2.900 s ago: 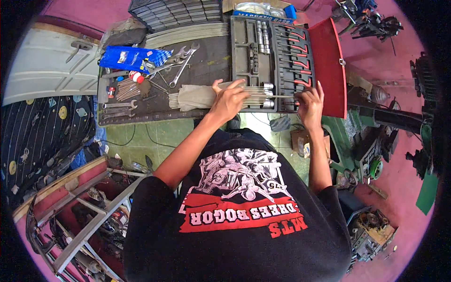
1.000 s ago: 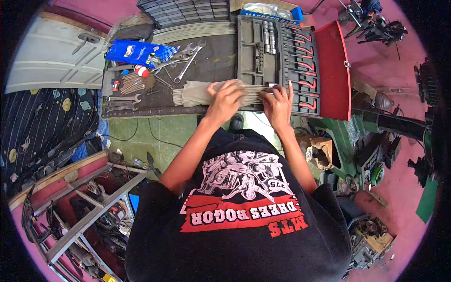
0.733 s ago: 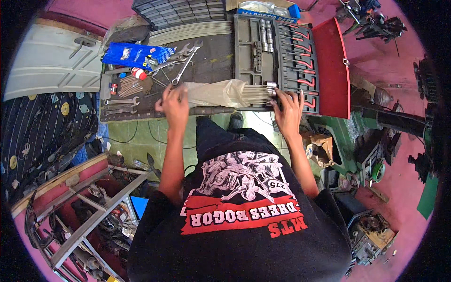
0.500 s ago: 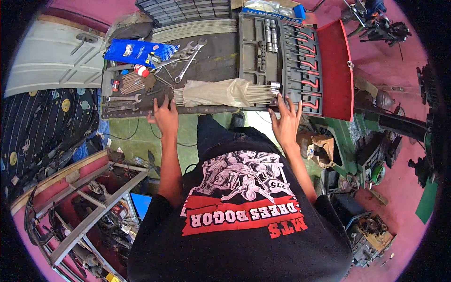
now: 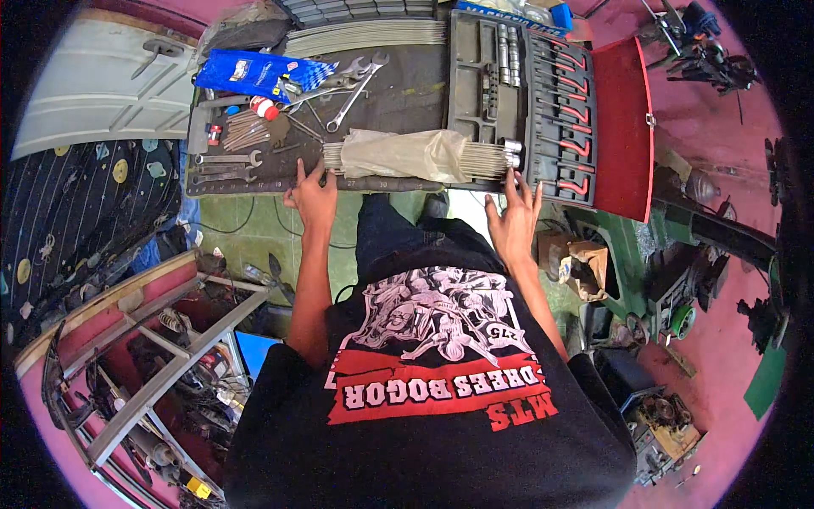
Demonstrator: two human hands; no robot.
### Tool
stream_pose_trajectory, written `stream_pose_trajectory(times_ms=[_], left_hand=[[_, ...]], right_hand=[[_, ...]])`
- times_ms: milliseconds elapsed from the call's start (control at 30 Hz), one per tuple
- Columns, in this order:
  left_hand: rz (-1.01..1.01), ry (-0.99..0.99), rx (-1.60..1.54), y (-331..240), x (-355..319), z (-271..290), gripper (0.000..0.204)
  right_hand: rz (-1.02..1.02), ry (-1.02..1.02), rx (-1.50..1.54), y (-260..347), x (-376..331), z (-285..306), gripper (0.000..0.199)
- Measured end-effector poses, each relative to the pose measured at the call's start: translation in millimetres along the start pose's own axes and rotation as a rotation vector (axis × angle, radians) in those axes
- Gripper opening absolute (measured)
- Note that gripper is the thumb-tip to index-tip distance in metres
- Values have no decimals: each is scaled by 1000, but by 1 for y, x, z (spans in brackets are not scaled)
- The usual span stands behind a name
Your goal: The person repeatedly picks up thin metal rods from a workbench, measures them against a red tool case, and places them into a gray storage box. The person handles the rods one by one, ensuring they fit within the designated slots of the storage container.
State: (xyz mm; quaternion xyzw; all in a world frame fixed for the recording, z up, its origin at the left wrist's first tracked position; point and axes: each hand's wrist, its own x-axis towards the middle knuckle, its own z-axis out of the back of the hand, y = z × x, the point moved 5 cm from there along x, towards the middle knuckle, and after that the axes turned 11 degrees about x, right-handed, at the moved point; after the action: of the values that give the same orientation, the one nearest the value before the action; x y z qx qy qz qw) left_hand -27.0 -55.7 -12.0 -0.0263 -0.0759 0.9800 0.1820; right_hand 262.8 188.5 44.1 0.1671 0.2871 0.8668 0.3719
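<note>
A bundle of thin metal rods, likely welding electrodes, lies crosswise along the bench's near edge, its middle wrapped in crumpled tan paper. At its left end is my left hand, fingers apart and fingertips at the bench edge. Close to the right end, my right hand has its fingers stretched and spread, the fingertips beside two shiny sockets. Neither hand holds anything. Right of the bundle stands a tool tray of red-handled hex keys, with a row of sockets on its left part.
Left on the dark bench mat lie combination wrenches, a blue packet, brown sticks and smaller wrenches. More rods lie at the back. A red metal lid sticks out right. A metal frame stands lower left.
The bench and its contents appear shifted slightly right and up in view. Both hands stay near the bundle's ends; my right fingertips sit slightly further back from the sockets.
</note>
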Motion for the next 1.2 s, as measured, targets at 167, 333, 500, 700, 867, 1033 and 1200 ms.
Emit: stream_pose_trajectory(times_ms=[167,333,500,700,867,1033,1200], left_hand=[[-32,16,6,3,1,2,40],[5,62,-55,7,7,6,41],[-77,-126,3,-8,14,34,39],[-336,-221,-96,-30,61,47,34],[-500,-231,-123,-65,119,62,32],[-579,-215,-51,-86,185,49,31],[-645,-210,-1,-100,232,34,33]], right_hand=[[-48,4,1,1,3,4,60],[-9,-148,-73,10,15,21,46],[97,-154,-56,37,43,21,45],[250,-72,-23,84,99,-23,45],[378,-63,-23,120,163,-70,49],[460,-77,-90,147,220,-116,49],[448,-21,-229,169,263,-155,39]])
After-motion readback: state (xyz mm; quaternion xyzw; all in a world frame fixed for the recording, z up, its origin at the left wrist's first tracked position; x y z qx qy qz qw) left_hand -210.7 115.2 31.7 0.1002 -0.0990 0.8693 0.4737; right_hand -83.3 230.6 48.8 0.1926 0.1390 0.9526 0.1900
